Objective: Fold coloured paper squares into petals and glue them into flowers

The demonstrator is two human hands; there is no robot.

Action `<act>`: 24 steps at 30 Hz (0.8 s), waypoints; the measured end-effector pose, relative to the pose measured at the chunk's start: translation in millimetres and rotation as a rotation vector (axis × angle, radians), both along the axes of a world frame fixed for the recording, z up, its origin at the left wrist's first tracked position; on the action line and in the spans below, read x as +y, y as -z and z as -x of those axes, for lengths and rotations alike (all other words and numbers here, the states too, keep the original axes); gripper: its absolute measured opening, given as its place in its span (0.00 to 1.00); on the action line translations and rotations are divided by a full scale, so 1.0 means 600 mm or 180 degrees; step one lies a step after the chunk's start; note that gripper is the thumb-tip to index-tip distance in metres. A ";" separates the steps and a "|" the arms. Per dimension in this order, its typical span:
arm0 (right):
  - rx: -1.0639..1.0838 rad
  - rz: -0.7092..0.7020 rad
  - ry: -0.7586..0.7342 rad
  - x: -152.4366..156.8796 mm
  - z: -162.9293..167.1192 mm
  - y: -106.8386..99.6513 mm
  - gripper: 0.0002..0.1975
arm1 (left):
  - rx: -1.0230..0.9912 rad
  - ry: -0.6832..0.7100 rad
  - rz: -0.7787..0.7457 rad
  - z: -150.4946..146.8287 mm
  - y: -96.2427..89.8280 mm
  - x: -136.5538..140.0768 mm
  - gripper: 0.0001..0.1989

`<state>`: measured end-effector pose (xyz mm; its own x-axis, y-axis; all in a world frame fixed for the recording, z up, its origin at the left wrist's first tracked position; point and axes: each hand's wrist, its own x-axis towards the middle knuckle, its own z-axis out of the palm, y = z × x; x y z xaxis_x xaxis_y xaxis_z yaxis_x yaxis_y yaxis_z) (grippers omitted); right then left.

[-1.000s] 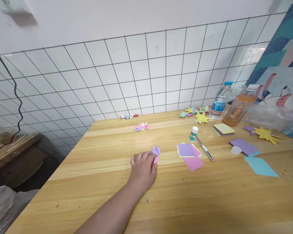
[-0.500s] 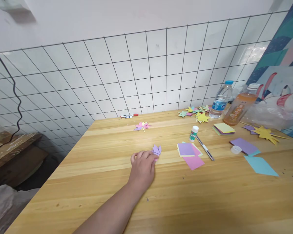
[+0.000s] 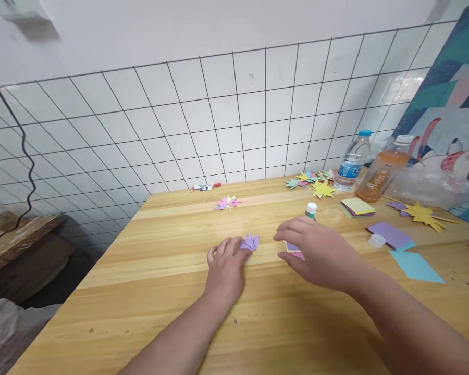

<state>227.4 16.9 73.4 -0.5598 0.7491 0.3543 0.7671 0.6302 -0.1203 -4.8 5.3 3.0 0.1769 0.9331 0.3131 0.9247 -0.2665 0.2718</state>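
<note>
A small purple folded paper piece (image 3: pixel 250 242) with pointed tips lies on the wooden table (image 3: pixel 160 250). My left hand (image 3: pixel 226 265) rests at its left side, thumb and fingers closed on its edge. To the right, my right hand (image 3: pixel 316 252) hovers with thumb and fingers apart, holding nothing. It partly covers a stack of paper squares (image 3: pixel 293 249) in purple, cream and pink. Just behind that hand stands a glue stick (image 3: pixel 311 210) with a white cap, its lower part hidden. Further back lies a pink, purple and yellow folded paper leaf (image 3: pixel 227 203).
Markers (image 3: pixel 207 186) lie by the tiled wall. Several folded paper leaves (image 3: pixel 322 188) sit at the back, beside a water bottle (image 3: pixel 352 161) and an orange drink bottle (image 3: pixel 383 172). At right are a paper pad (image 3: pixel 358 205), a clear cap (image 3: pixel 377 240) and a blue sheet (image 3: pixel 417 266).
My right hand has come in from the right and now covers the pen and part of the paper stack. The purple folded piece has turned slightly under my left hand.
</note>
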 end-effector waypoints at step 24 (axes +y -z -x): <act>-0.0730 0.0766 0.0257 0.056 -0.041 0.046 0.13 | -0.2020 0.1460 0.0763 -0.002 -0.018 -0.016 0.12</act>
<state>252.1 50.3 45.8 -0.5398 0.8411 0.0337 0.8377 0.5407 -0.0768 -3.4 -4.5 13.8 0.4135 0.8654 0.2831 0.3890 -0.4490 0.8044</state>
